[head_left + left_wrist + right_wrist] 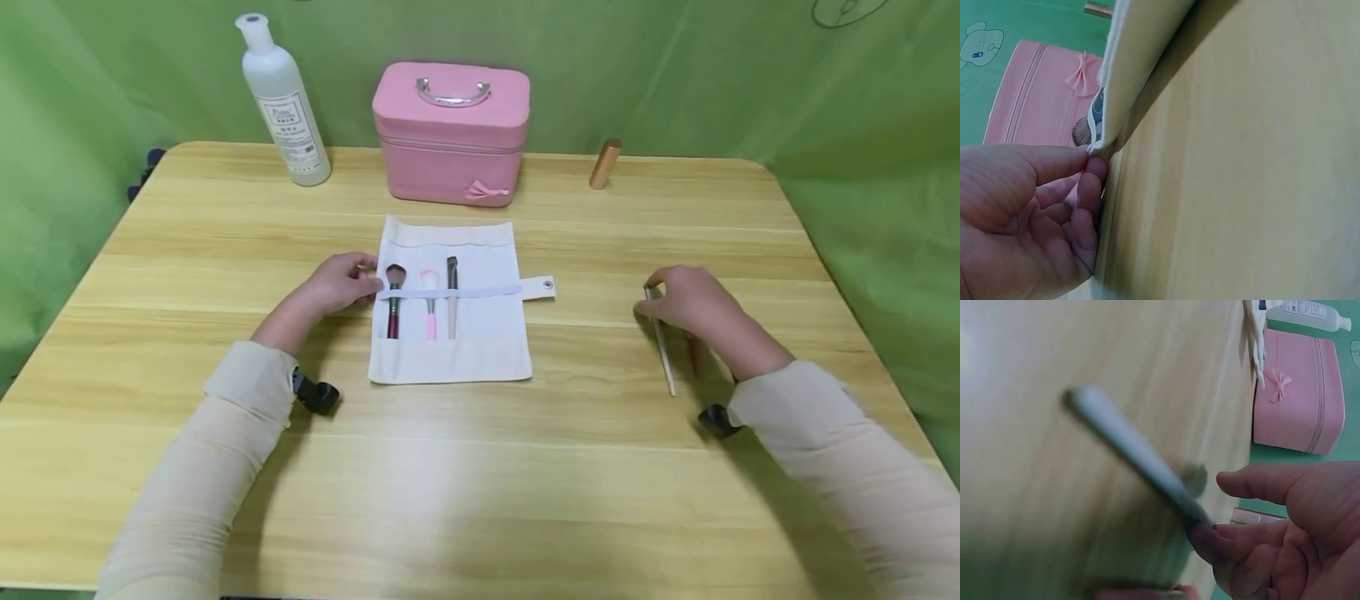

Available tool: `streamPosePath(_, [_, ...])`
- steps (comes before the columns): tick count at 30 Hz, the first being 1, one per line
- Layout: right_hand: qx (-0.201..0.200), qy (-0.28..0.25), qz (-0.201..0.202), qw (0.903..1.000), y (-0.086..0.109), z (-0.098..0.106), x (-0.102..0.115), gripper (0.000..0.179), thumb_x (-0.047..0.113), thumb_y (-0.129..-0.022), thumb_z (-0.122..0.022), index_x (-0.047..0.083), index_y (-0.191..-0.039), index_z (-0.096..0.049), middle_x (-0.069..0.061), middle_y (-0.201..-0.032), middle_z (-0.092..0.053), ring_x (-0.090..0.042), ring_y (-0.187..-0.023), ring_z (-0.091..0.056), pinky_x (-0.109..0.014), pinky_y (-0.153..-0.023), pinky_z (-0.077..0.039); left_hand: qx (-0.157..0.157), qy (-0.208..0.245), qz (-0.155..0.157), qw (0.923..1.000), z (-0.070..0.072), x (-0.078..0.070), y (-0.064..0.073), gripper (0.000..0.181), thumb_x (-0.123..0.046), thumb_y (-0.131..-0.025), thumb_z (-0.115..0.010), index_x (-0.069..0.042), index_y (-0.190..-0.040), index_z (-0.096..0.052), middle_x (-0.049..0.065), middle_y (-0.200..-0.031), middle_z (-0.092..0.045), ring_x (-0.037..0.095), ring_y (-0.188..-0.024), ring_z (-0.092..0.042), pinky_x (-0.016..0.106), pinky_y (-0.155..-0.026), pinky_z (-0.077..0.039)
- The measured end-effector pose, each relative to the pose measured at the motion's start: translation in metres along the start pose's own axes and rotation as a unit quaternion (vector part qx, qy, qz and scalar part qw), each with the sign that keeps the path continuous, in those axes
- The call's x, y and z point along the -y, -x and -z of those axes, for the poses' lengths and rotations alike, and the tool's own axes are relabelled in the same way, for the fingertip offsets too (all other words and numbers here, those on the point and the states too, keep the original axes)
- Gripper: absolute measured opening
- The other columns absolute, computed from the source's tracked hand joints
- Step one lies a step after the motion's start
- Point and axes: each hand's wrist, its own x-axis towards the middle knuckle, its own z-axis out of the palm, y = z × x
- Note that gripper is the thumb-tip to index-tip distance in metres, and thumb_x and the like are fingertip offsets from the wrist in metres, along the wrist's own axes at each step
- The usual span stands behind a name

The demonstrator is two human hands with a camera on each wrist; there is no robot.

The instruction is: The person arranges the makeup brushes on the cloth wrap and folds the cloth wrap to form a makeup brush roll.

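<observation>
L hand (345, 282) pinching edge of wht. brush roll (450, 362) w/ 3 brushes (452, 312), R hand (688, 296) over tabletop (585, 467), thumb parted from curved fingers, fingertip touching slim stick (664, 354)

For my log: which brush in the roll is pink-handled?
The middle brush; the left brush has a red handle, the right brush a pale one.

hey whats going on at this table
A person's left hand pinches the edge of a white fabric brush roll, spread open with three makeup brushes under its elastic band. Off to the right, the right hand has its fingertips at one end of a slim pale stick. A pink case stands behind the roll.
</observation>
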Motion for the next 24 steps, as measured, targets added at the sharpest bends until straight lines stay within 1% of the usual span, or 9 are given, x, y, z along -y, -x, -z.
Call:
streamPosePath(1, [-0.001,0.005,0.001,1.0,-0.001,-0.001,0.0,0.055,0.03,-0.09,-0.056,-0.01,-0.127,-0.044,-0.038,-0.122,-0.044,-0.04,-0.088,-0.057,-0.056,-0.081,-0.041,0.0,0.001,0.0,1.0,0.0,0.0,0.0,0.04,-0.016,-0.094,-0.054,-0.002,-0.131,-0.046,0.01,-0.086,-0.052,0.018,-0.072,-0.048,0.027,-0.064,-0.04])
streamPosePath(4, [-0.001,0.01,-0.004,0.9999,-0.003,-0.004,0.001,0.053,0.026,-0.089,-0.058,-0.008,-0.128,-0.043,-0.038,-0.124,-0.042,-0.043,-0.09,-0.057,-0.058,-0.082,-0.04,0.0,0.002,0.0,1.0,-0.001,0.0,0.002,0.041,-0.016,-0.094,-0.054,-0.001,-0.131,-0.045,0.01,-0.086,-0.052,0.018,-0.072,-0.048,0.027,-0.063,-0.04])
streamPosePath(6, [-0.007,0.011,-0.002,0.9999,-0.005,-0.005,0.001,0.052,0.024,-0.088,-0.058,-0.006,-0.128,-0.044,-0.038,-0.125,-0.041,-0.049,-0.103,-0.049,-0.062,-0.086,-0.036,0.0,0.002,0.0,1.0,-0.001,0.0,0.002,0.041,-0.016,-0.094,-0.053,-0.001,-0.131,-0.045,0.01,-0.087,-0.052,0.018,-0.072,-0.048,0.027,-0.063,-0.04])
streamPosePath(7, [-0.011,0.011,0.001,0.9999,-0.005,-0.005,0.001,0.052,0.023,-0.087,-0.059,-0.006,-0.128,-0.044,-0.037,-0.125,-0.041,-0.051,-0.106,-0.045,-0.062,-0.086,-0.036,-0.002,0.002,0.001,1.0,-0.002,0.001,0.002,0.041,-0.016,-0.094,-0.054,-0.001,-0.131,-0.045,0.01,-0.086,-0.052,0.018,-0.071,-0.048,0.027,-0.063,-0.04])
streamPosePath(10, [-0.024,0.004,0.009,0.9997,-0.007,-0.006,0.001,0.05,0.021,-0.085,-0.06,-0.005,-0.126,-0.047,-0.036,-0.123,-0.043,-0.05,-0.106,-0.045,-0.061,-0.085,-0.036,-0.003,0.001,0.0,1.0,-0.001,0.001,0.002,0.041,-0.016,-0.094,-0.054,-0.001,-0.131,-0.045,0.01,-0.086,-0.052,0.018,-0.071,-0.047,0.027,-0.063,-0.04])
streamPosePath(13, [-0.039,-0.004,0.019,0.999,-0.008,-0.008,0.001,0.048,0.019,-0.084,-0.061,-0.004,-0.124,-0.049,-0.033,-0.117,-0.05,-0.044,-0.099,-0.049,-0.057,-0.082,-0.039,-0.002,0.003,0.002,1.0,-0.001,0.002,0.001,0.041,-0.017,-0.094,-0.054,-0.003,-0.131,-0.045,0.01,-0.086,-0.052,0.018,-0.071,-0.047,0.027,-0.063,-0.04])
streamPosePath(17, [-0.065,-0.023,0.037,0.9969,-0.008,-0.01,0.005,0.046,0.018,-0.084,-0.062,-0.002,-0.123,-0.051,-0.025,-0.102,-0.058,-0.034,-0.086,-0.054,-0.047,-0.07,-0.044,0.0,0.002,-0.002,1.0,0.0,0.002,0.001,0.041,-0.017,-0.094,-0.054,-0.003,-0.131,-0.045,0.01,-0.086,-0.052,0.018,-0.07,-0.047,0.027,-0.063,-0.039])
streamPosePath(21, [-0.093,-0.058,0.058,0.9923,-0.009,-0.009,0.013,0.044,0.017,-0.085,-0.062,0.002,-0.124,-0.052,-0.022,-0.094,-0.06,-0.029,-0.078,-0.056,-0.039,-0.06,-0.045,-0.003,0.0,-0.004,1.0,0.001,0.001,0.001,0.041,-0.016,-0.094,-0.054,-0.002,-0.131,-0.045,0.01,-0.085,-0.052,0.018,-0.069,-0.046,0.027,-0.062,-0.039])
streamPosePath(24, [-0.11,-0.102,0.065,0.9865,-0.012,-0.009,0.023,0.044,0.016,-0.084,-0.062,0.003,-0.125,-0.052,-0.02,-0.089,-0.06,-0.026,-0.068,-0.056,-0.035,-0.053,-0.046,-0.003,0.001,-0.006,1.0,0.0,0.001,0.0,0.041,-0.016,-0.094,-0.054,-0.002,-0.131,-0.045,0.009,-0.084,-0.051,0.017,-0.069,-0.046,0.026,-0.061,-0.039])
